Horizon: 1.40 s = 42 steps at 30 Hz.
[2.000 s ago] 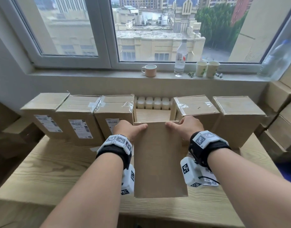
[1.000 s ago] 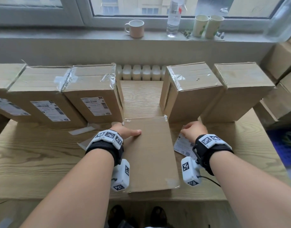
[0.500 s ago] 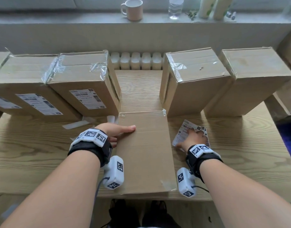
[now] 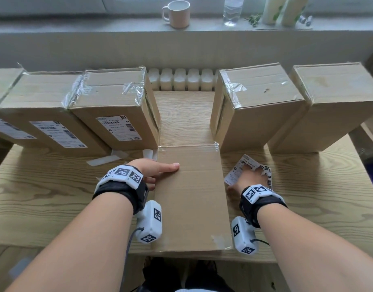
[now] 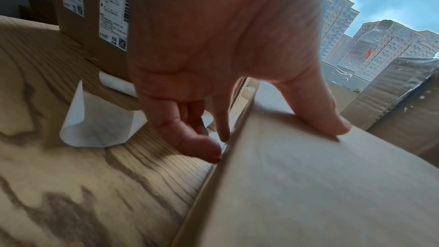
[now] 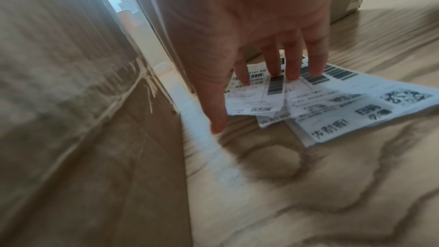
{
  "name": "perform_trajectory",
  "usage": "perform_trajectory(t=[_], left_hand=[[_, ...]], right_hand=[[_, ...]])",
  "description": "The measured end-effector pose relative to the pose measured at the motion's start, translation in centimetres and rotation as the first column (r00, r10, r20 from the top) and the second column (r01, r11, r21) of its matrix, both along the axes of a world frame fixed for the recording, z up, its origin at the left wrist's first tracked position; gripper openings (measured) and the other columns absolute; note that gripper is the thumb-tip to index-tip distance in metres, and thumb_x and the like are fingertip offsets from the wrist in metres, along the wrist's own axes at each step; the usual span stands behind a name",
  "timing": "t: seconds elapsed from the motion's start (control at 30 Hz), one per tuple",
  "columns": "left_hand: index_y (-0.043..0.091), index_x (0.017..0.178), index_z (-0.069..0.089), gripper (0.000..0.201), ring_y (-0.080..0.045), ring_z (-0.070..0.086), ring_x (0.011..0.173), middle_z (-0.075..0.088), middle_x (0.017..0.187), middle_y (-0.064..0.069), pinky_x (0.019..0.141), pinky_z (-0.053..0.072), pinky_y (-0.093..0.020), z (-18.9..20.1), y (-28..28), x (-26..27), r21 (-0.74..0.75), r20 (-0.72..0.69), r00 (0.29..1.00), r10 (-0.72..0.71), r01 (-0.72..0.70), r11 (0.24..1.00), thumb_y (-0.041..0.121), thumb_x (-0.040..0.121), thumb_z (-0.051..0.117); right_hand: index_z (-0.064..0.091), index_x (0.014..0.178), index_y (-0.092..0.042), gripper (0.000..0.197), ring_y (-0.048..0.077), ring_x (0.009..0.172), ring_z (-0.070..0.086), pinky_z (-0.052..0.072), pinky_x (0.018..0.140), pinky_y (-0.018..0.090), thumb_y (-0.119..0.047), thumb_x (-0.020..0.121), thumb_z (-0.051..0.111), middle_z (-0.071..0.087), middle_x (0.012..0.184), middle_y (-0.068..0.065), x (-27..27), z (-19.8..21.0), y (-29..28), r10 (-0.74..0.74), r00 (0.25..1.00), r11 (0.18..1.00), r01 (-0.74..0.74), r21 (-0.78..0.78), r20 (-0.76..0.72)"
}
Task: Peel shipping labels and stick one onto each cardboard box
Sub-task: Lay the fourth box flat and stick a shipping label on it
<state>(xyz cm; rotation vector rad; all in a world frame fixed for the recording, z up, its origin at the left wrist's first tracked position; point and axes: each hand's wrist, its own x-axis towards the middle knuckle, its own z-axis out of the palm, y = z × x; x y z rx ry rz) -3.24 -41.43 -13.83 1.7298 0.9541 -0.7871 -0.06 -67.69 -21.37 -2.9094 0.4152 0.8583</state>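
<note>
A cardboard box (image 4: 190,194) lies flat on the wooden table (image 4: 44,197), its near end reaching the table's front edge, in the gap between two rows of upright boxes. The left hand (image 4: 155,168) steadies it: the thumb lies straight on the top face while the other fingers (image 5: 199,147) curl down against the left side wall, so the hand grasps the box edge. The right hand (image 4: 247,180) is spread, fingers straight, fingertips (image 6: 292,74) pressing a loose stack of shipping labels (image 4: 244,165) that lies on the table just right of the box. To the left stand labelled boxes (image 4: 116,116); to the right, two unlabelled boxes (image 4: 261,106). Peeled backing strips (image 4: 105,160) lie near the left hand. A mug (image 4: 178,14) stands on the windowsill.
</note>
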Motion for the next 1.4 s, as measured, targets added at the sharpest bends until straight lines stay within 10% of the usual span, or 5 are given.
perform_trajectory(t=[0.2, 0.43, 0.6, 0.77, 1.4], left_hand=[[0.021, 0.113, 0.047, 0.062, -0.017, 0.063, 0.089, 0.058, 0.097, -0.002, 0.074, 0.056, -0.034, 1.0, 0.0, 0.1, -0.006, -0.023, 0.999, -0.025, 0.025, 1.000, 0.038, 0.068, 0.086], [0.014, 0.139, 0.044, 0.113, -0.024, 0.063, 0.101, 0.059, 0.115, -0.006, 0.094, 0.054, -0.045, 2.2, -0.4, 1.1, 0.139, 0.002, 0.979, -0.205, 0.203, 0.969, 0.052, 0.045, 0.092], [0.009, 0.135, 0.050, 0.077, -0.027, 0.054, 0.122, 0.056, 0.134, -0.007, 0.099, 0.045, -0.036, 3.8, -1.3, 2.1, 0.442, 0.246, 0.934, -0.260, 0.131, 0.888, 0.045, 0.074, 0.080], [0.017, 0.080, 0.073, 0.007, -0.022, 0.067, 0.092, 0.072, 0.084, -0.002, 0.081, 0.053, -0.030, 5.9, -3.1, 3.1, 0.425, 0.475, 0.833, -0.284, 0.066, 0.903, 0.021, 0.083, 0.068], [0.015, 0.086, 0.073, 0.021, -0.002, 0.058, 0.055, 0.071, 0.072, 0.007, 0.057, 0.039, -0.017, 8.8, -5.7, 1.3, -0.219, 0.414, 0.910, -0.031, 0.133, 0.967, 0.034, 0.088, 0.067]], right_hand=[[0.059, 0.098, -0.014, 0.018, 0.024, 0.078, 0.058, 0.044, 0.065, 0.029, -0.029, 0.087, 0.058, 0.065, 0.095, 0.005, 1.0, 1.3, -0.2, -0.008, 1.000, 0.994, 0.009, 0.112, -0.004], [0.066, 0.103, -0.019, 0.019, 0.029, 0.096, 0.065, 0.049, 0.076, 0.033, -0.023, 0.088, 0.058, 0.067, 0.102, 0.008, 1.2, 4.9, -1.1, -0.126, 0.972, 0.989, 0.107, 0.106, 0.198], [0.069, 0.095, -0.021, 0.015, 0.030, 0.086, 0.062, 0.046, 0.071, 0.030, -0.018, 0.086, 0.057, 0.063, 0.089, 0.008, 1.7, 8.8, -2.0, -0.151, 0.937, 0.977, 0.093, 0.193, 0.316], [0.071, 0.080, -0.029, 0.011, 0.024, 0.087, 0.064, 0.047, 0.068, 0.028, -0.021, 0.078, 0.064, 0.068, 0.086, 0.001, 1.8, 12.2, -0.7, -0.093, 0.928, 0.908, -0.069, 0.413, 0.360], [0.074, 0.088, -0.014, 0.020, 0.014, 0.082, 0.051, 0.036, 0.074, 0.024, -0.027, 0.092, 0.060, 0.056, 0.087, -0.002, -0.1, 15.8, 4.3, 0.264, 0.737, 0.788, -0.537, 0.301, 0.623]])
